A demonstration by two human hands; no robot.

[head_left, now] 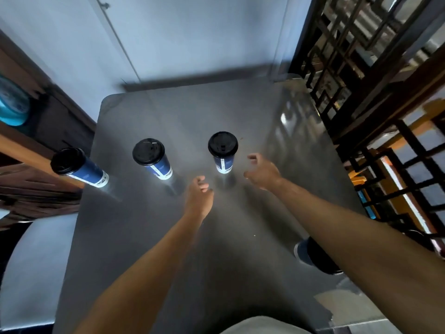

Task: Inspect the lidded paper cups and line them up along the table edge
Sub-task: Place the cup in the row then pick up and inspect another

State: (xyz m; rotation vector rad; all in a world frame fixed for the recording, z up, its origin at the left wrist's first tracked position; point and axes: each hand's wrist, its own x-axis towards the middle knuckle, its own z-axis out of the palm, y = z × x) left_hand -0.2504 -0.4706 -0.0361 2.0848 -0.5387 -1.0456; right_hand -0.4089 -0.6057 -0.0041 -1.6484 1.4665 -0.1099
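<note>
Over on the far left, past the table's [240,112] edge, sits some dark wooden furniture [48,131] with a teal and blue round thing [12,104] on it, too blurry to say what it is. Next comes the leftmost cup [79,168], blue paper with a black lid and a white band near the bottom, standing right at the left edge of the grey table. Just to its right is the middle cup [154,160], same look, upright, a clear gap between the two. Then the third cup [223,154], also upright and lidded, roughly in a row with the others across the tabletop.

Both hands hover near that third cup and neither touches it. The left hand [199,194] is just below and left of its base, fingers loosely curled, holding nothing. The right hand [262,172] is just right of it, fingers spread and relaxed, also holding nothing. So the cup sits between the two hands, which stay apart from each other.

Further right and closer to the camera, a fourth cup [310,255] is mostly hidden under the right forearm, only a bit of blue, white and dark showing. Off the right side of the table is a dark lattice screen [361,56].
</note>
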